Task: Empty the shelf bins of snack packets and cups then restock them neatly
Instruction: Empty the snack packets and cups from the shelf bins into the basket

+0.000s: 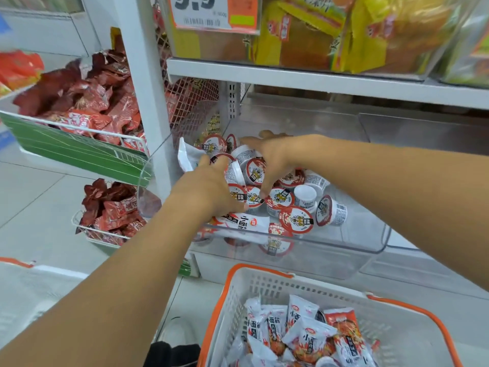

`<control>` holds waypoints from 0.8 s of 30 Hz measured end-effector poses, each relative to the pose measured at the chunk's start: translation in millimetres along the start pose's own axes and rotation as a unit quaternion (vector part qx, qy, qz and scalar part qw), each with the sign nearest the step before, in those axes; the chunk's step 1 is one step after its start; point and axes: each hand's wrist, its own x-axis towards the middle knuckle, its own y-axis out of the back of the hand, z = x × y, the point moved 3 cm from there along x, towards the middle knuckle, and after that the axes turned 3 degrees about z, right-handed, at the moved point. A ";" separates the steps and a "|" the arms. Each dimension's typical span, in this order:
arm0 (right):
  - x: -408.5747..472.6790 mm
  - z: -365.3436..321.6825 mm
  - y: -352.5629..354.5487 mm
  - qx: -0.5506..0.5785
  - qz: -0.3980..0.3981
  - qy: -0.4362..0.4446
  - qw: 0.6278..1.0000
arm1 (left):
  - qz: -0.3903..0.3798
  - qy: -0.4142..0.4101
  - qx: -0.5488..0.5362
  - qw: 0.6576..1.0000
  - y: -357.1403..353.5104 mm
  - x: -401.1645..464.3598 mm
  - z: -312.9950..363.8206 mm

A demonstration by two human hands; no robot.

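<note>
Clear plastic shelf bin [370, 245]: small white cups with red lids [296, 219], both hands — left [211, 192], right [275, 157] — spread over them. Below: white-and-orange basket [238, 295] holding white snack packets [307, 337].

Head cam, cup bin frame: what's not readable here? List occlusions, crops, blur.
- Left hand fingers: buried among the cups; grip unclear.
- Right hand: spread over the pile, hiding the cups beneath.
- Clear bin front wall: glare blurs the lowest cups.
- Price tag: cut off by the top edge; small print blurred.
- Basket: cropped at the bottom edge, packet count unknown.
- Yellow bags on the upper shelf: blurred, labels unreadable.
</note>
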 end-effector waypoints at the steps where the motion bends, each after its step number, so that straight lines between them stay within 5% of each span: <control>1: 4.0 2.9 -1.6 0.021 -0.013 0.004 1.000 | 0.008 0.001 -0.009 1.000 -1.8 2.3 0.3; 17: 4.8 -0.4 -6.1 0.116 0.067 0.052 0.990 | 0.061 -0.002 -0.026 0.998 3.4 -1.5 9.7; 24: -7.2 -3.6 17.3 0.028 0.027 0.057 0.998 | 0.094 -0.050 -0.007 0.994 9.3 -4.7 15.8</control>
